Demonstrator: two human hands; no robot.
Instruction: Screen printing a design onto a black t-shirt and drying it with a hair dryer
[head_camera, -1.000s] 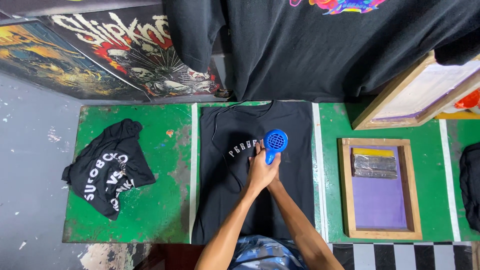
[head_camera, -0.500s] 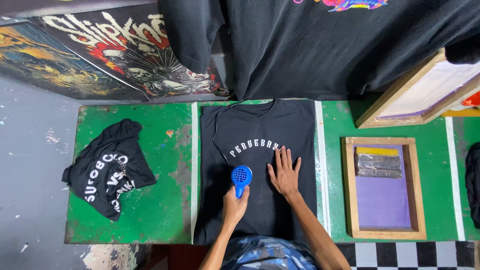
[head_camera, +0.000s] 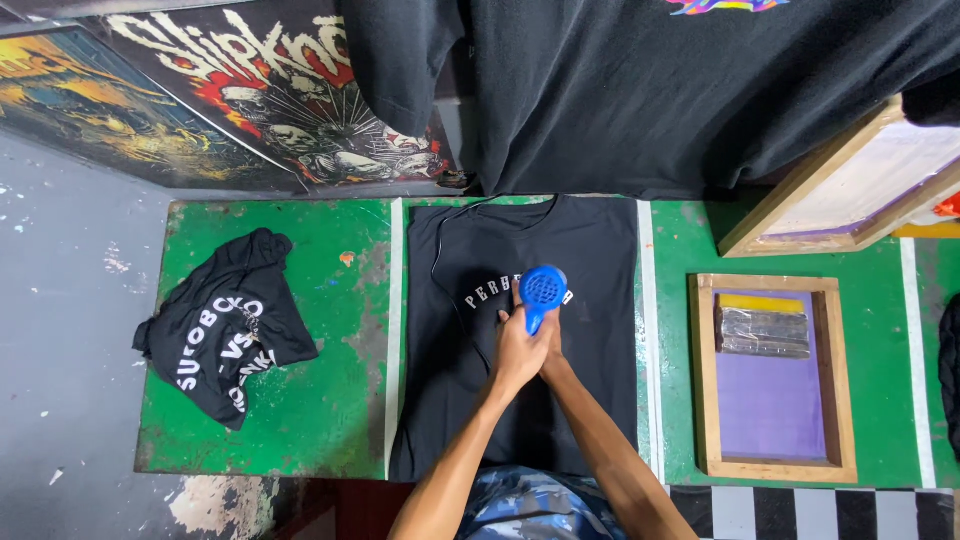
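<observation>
– Where are the hands?
– Both forearms reach forward. The left hand (head_camera: 520, 352) grips a blue plastic hair dryer (head_camera: 541, 292), pointed down at the flat black printed T-shirt (head_camera: 600, 300).
– And the right?
– The right hand (head_camera: 553, 352) lies mostly hidden beneath; its grip I can't tell.

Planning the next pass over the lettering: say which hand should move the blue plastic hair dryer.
Left, likely. The left hand grips the blue plastic hair dryer by its handle, over the white lettering on the black T-shirt; the right hand lies mostly hidden beneath.
</observation>
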